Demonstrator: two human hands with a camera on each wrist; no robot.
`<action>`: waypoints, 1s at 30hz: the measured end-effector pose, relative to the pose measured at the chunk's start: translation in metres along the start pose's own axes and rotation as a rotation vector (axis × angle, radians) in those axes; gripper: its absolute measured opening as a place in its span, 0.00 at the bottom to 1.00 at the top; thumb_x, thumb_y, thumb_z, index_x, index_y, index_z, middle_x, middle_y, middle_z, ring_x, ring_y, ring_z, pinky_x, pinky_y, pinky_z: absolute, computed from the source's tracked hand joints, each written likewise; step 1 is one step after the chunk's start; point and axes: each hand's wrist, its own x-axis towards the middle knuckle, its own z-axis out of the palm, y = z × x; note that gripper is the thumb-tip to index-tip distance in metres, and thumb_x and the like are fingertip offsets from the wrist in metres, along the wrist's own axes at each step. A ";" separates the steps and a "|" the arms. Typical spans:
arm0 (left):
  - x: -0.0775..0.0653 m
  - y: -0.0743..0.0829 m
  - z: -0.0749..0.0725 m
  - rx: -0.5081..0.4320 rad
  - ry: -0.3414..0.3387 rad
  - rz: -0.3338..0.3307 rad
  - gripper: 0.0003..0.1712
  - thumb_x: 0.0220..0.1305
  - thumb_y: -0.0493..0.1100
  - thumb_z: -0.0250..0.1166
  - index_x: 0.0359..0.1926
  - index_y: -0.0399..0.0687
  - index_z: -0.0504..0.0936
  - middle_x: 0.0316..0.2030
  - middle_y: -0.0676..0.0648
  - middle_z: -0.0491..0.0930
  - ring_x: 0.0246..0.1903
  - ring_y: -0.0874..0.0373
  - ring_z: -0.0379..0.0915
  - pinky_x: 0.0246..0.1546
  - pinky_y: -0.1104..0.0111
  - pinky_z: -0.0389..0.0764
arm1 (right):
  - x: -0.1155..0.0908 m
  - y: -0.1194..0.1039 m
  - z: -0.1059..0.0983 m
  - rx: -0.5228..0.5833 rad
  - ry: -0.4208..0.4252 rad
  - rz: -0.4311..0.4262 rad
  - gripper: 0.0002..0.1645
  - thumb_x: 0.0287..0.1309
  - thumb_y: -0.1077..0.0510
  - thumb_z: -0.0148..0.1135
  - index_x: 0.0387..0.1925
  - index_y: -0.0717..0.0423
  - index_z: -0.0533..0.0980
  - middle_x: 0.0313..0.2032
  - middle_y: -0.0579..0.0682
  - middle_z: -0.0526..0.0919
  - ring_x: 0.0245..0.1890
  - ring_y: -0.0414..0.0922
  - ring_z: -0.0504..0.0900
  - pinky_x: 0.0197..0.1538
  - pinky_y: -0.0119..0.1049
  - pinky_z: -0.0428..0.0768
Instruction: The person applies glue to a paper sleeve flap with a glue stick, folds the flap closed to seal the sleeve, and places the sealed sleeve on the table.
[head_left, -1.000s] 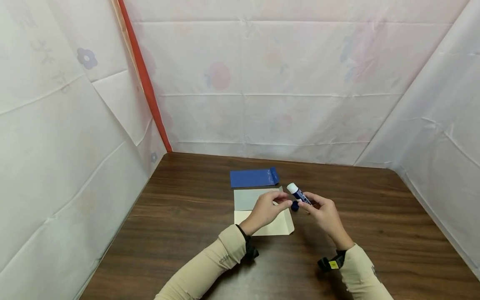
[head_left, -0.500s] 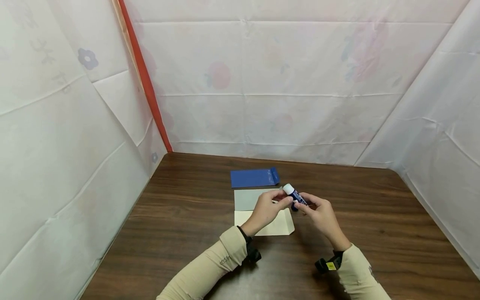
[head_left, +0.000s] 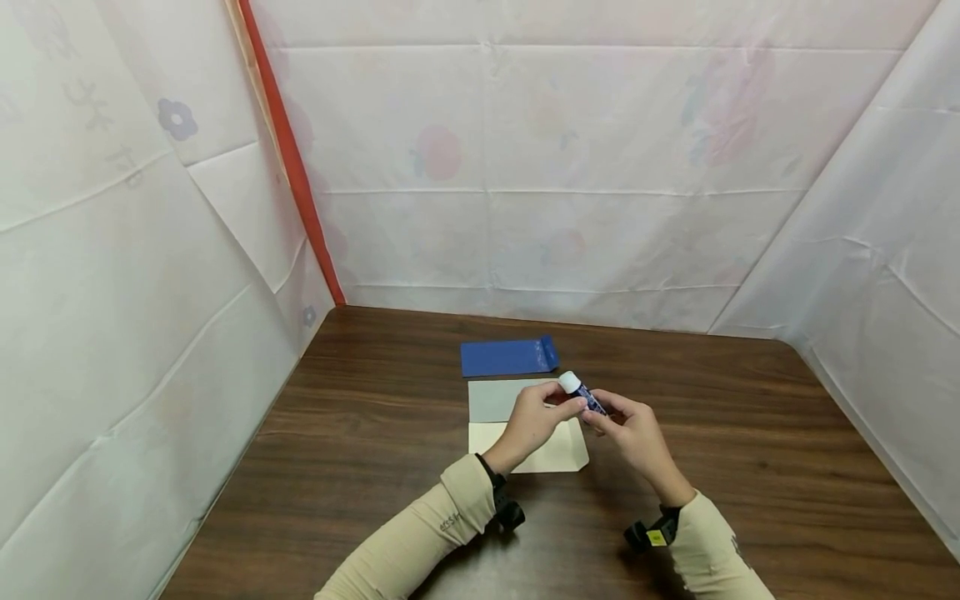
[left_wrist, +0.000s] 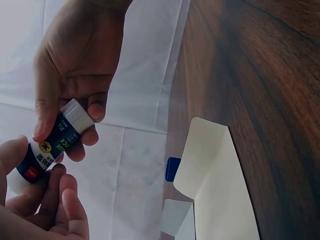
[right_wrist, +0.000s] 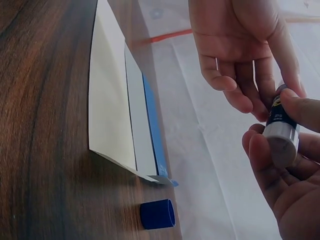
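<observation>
Your two hands meet around a glue stick point(head_left: 588, 398), raised above the right part of a brown wooden table point(head_left: 360, 417). Your right hand point(head_left: 633, 433) grips its clear-and-white base, thumb and fingers on opposite sides; the head view hides that base, but both wrist views show it. Your left hand point(head_left: 534, 421) pinches the other end, thumb to one side and fingers to the other. The stick tilts, its white end point(head_left: 567, 381) toward the far left; that end blurs at the edge of your left wrist view. Some label print is readable, including "GLUE STICK"; your fingers cover the rest.

Three envelopes lie in a row, flaps to the right: blue envelope point(head_left: 498, 357) farthest, grey envelope point(head_left: 491, 402) in the middle, cream envelope point(head_left: 555, 450) nearest. Your left hand and wrist cover parts of the grey and cream ones.

A dark blue cap point(right_wrist: 157, 214) lies on its side just right of the envelopes. Your hands hide it from the head view, and the cream flap partly blocks it from your left wrist.

Both beige sleeves point(head_left: 412, 533) run off the near edge of the head view.
</observation>
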 end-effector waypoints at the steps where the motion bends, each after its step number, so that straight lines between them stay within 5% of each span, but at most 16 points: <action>1: 0.000 0.000 0.000 -0.013 0.002 -0.002 0.15 0.65 0.49 0.66 0.44 0.42 0.85 0.40 0.42 0.86 0.41 0.55 0.81 0.40 0.71 0.81 | 0.000 0.000 0.000 0.000 -0.003 0.002 0.20 0.59 0.65 0.65 0.52 0.71 0.77 0.37 0.64 0.85 0.26 0.35 0.81 0.30 0.33 0.83; 15: 0.000 0.002 0.004 -0.110 0.047 -0.051 0.15 0.64 0.48 0.67 0.44 0.41 0.86 0.38 0.41 0.86 0.36 0.60 0.81 0.38 0.73 0.82 | 0.001 0.000 0.004 0.006 -0.016 0.016 0.19 0.60 0.64 0.65 0.52 0.71 0.77 0.36 0.64 0.85 0.26 0.35 0.80 0.29 0.31 0.82; 25: -0.002 -0.001 0.001 -0.132 0.070 -0.081 0.17 0.63 0.48 0.67 0.45 0.41 0.85 0.38 0.41 0.86 0.44 0.42 0.82 0.46 0.50 0.82 | 0.001 0.004 0.003 0.049 -0.073 0.046 0.19 0.65 0.60 0.61 0.53 0.68 0.77 0.38 0.66 0.84 0.29 0.36 0.82 0.32 0.34 0.84; 30: -0.001 0.001 -0.001 -0.101 0.079 -0.090 0.18 0.63 0.50 0.67 0.46 0.43 0.85 0.39 0.43 0.86 0.40 0.55 0.82 0.43 0.61 0.82 | 0.002 0.004 -0.001 0.055 -0.102 0.067 0.19 0.65 0.60 0.60 0.53 0.68 0.77 0.38 0.67 0.83 0.30 0.40 0.84 0.32 0.34 0.83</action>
